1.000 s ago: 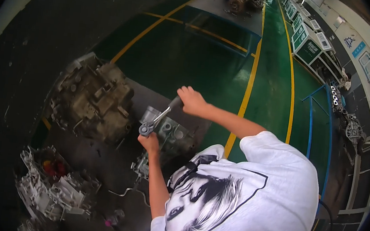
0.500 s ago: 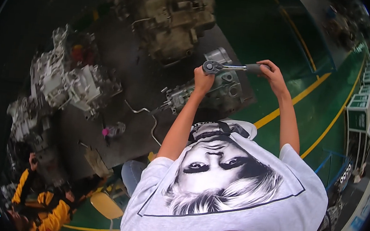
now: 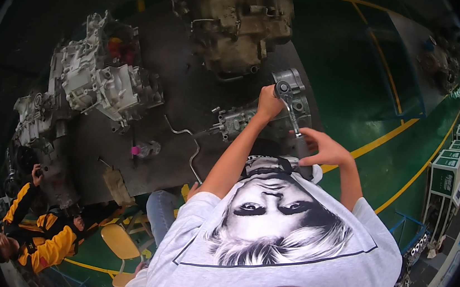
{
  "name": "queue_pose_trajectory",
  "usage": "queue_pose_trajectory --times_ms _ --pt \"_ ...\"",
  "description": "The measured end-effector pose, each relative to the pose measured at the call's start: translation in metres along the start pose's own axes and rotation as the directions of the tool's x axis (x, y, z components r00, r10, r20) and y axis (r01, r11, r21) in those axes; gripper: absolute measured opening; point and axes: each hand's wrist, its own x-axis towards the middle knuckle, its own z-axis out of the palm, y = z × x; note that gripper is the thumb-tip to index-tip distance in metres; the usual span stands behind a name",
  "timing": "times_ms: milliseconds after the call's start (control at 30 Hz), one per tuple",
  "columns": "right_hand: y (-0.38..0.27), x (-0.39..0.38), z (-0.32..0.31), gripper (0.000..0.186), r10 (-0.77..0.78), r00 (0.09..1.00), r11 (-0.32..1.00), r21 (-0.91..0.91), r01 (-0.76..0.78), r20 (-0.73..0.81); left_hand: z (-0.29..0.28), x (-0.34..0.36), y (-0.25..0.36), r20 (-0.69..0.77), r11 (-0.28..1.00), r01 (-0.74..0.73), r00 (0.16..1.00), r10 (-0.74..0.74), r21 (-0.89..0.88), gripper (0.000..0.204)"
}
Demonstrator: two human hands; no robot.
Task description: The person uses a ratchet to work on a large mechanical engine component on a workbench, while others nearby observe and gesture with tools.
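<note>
Over a silver metal housing (image 3: 238, 121), my left hand (image 3: 269, 103) is closed just under the round head of a ratchet wrench (image 3: 291, 109); what its fingers wrap round is partly hidden. The wrench's dark handle points back toward my body. Around the end of that handle curves my right hand (image 3: 322, 147), thumb on one side and fingers on the other, in a loose grip. The housing lies on a dark workbench (image 3: 167, 156) near its right edge, and my left forearm covers part of it.
A large brownish gearbox (image 3: 236, 26) stands at the far side. Silver castings (image 3: 109, 89) sit at the left, with a bent metal pipe (image 3: 193, 145) and a pink-capped clear bottle (image 3: 145, 150) nearer. A person in a yellow-and-black jacket (image 3: 53, 248) is at lower left, by a yellow chair (image 3: 120, 241).
The wrench handle has swung from pointing right to pointing back toward me, and my right hand has come in with it. My left hand stays at the wrench head. The view has shifted slightly.
</note>
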Motion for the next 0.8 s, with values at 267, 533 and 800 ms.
queue_pose_trajectory --times_ms 267,533,800 --pt "-0.016 0.0 -0.055 0.034 -0.191 0.845 0.883 -0.463 -0.074 -0.5 -0.03 0.018 0.013 0.435 0.974 0.2 0.89 -0.134 -0.109 0.017" --pt "0.001 0.0 -0.016 0.036 -0.378 0.751 0.854 -0.517 0.056 -0.542 0.009 -0.011 0.045 -0.479 0.986 0.088 0.865 -0.146 -0.143 0.017" --pt "-0.002 0.025 -0.054 0.034 -0.592 0.552 0.667 -0.742 -0.073 -0.587 -0.014 0.0 0.025 0.043 0.987 0.003 0.999 0.004 -0.16 0.017"
